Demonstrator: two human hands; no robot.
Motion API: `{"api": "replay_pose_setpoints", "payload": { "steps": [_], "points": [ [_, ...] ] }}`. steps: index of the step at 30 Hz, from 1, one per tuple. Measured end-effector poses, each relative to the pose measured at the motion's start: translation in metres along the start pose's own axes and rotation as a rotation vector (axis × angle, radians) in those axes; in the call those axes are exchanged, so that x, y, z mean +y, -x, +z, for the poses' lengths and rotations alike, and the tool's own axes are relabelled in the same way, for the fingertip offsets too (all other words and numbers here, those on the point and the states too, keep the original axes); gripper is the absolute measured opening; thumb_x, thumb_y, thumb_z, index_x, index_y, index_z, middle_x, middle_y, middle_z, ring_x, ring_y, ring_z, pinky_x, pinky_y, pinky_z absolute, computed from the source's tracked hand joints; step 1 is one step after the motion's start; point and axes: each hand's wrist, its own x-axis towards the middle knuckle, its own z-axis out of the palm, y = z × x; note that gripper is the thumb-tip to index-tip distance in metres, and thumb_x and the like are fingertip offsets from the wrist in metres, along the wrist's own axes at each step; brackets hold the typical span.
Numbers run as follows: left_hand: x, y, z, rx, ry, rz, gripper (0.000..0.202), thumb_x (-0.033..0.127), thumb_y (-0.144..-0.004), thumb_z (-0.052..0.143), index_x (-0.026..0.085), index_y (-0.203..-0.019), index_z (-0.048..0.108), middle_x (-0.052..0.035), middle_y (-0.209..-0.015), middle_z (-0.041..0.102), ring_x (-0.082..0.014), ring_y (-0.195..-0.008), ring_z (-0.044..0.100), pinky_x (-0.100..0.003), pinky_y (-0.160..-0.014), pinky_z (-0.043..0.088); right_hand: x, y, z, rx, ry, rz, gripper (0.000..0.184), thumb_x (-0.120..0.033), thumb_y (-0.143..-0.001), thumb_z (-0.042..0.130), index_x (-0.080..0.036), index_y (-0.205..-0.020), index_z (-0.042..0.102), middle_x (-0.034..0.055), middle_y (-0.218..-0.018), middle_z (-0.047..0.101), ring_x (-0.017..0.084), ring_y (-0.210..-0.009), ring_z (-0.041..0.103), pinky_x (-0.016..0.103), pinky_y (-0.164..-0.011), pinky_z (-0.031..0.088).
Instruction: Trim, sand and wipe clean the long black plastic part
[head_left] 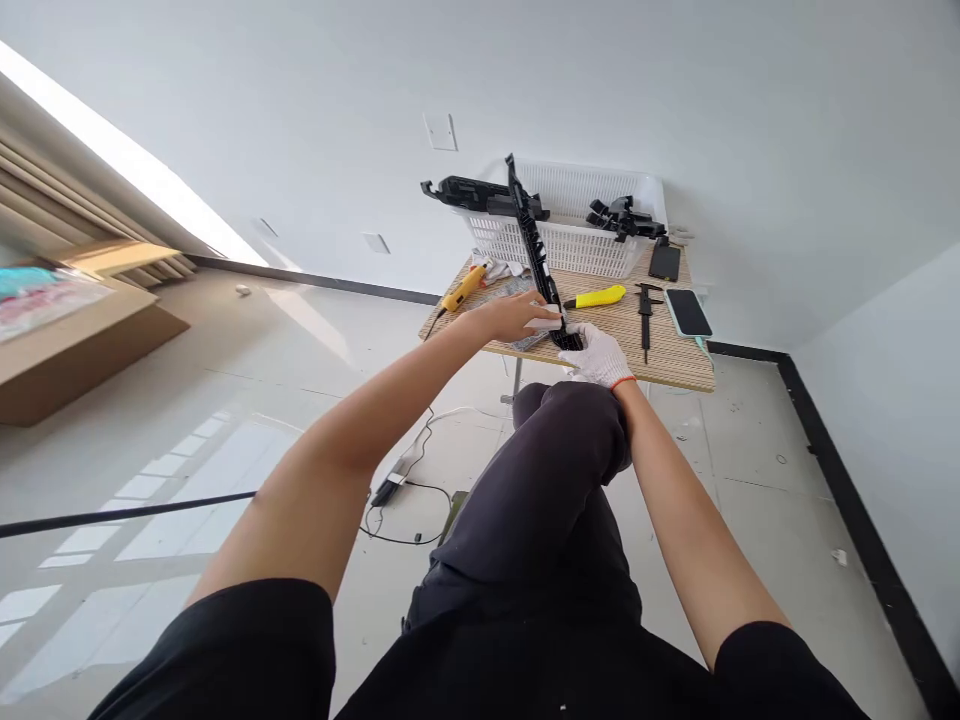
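Observation:
A long black plastic strip (534, 245) leans from the small wooden table (675, 362) up against a white basket (592, 190). My right hand (596, 355), in a white glove, is closed round the strip's lower end at the table's near edge. My bare left hand (517, 315) pinches something small and white against the strip just above the glove. A grey foil-like sheet (510, 292) lies under my left hand. My raised knee (570, 420) sits just below both hands.
On the table lie a yellow glue gun (463, 288), a yellow-handled knife (596, 297), a black caliper (645, 310), a phone (687, 312) and a black device (664, 262). Black parts (622, 217) fill the basket. Cables (405, 480) lie on the floor; a cardboard box (82, 340) is at left.

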Motion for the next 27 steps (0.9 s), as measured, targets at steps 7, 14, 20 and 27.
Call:
{"api": "replay_pose_setpoints", "payload": {
  "steps": [7, 14, 20, 27],
  "points": [
    [0.02, -0.005, 0.001, 0.008, 0.009, -0.01, 0.059, 0.033, -0.096, 0.047, 0.044, -0.153, 0.041, -0.0038, -0.156, 0.038, -0.0267, -0.12, 0.06, -0.042, -0.105, 0.047, 0.011, 0.01, -0.021, -0.071, -0.111, -0.039, 0.052, -0.036, -0.073, 0.078, -0.022, -0.122, 0.066, 0.002, -0.113, 0.074, 0.017, -0.095, 0.068, 0.035, -0.094, 0.053],
    [0.025, -0.006, 0.001, 0.001, -0.024, -0.018, 0.06, 0.031, -0.096, 0.048, 0.043, -0.154, 0.04, -0.0055, -0.154, 0.039, -0.0264, -0.119, 0.06, -0.042, -0.106, 0.047, 0.014, 0.006, -0.024, -0.062, -0.223, -0.033, 0.054, -0.033, -0.067, 0.082, -0.02, -0.118, 0.07, 0.0029, -0.11, 0.073, 0.019, -0.096, 0.064, 0.037, -0.095, 0.051],
    [0.024, 0.0, 0.011, 0.069, 0.028, 0.006, 0.059, 0.032, -0.097, 0.049, 0.042, -0.154, 0.04, -0.0053, -0.153, 0.038, -0.0265, -0.119, 0.06, -0.039, -0.102, 0.049, 0.018, 0.005, -0.026, -0.071, -0.341, 0.034, 0.059, -0.037, -0.06, 0.086, -0.019, -0.115, 0.074, 0.0018, -0.09, 0.072, 0.02, -0.085, 0.063, 0.037, -0.083, 0.053],
    [0.041, 0.004, 0.023, 0.279, 0.048, -0.022, 0.057, 0.028, -0.1, 0.043, 0.037, -0.156, 0.038, -0.009, -0.155, 0.038, -0.0302, -0.123, 0.059, -0.043, -0.103, 0.049, 0.017, 0.007, -0.031, -0.098, -0.6, 0.088, 0.063, -0.042, -0.064, 0.08, -0.017, -0.121, 0.069, 0.0069, -0.102, 0.075, 0.016, -0.076, 0.065, 0.029, -0.07, 0.054]
  ]
}}
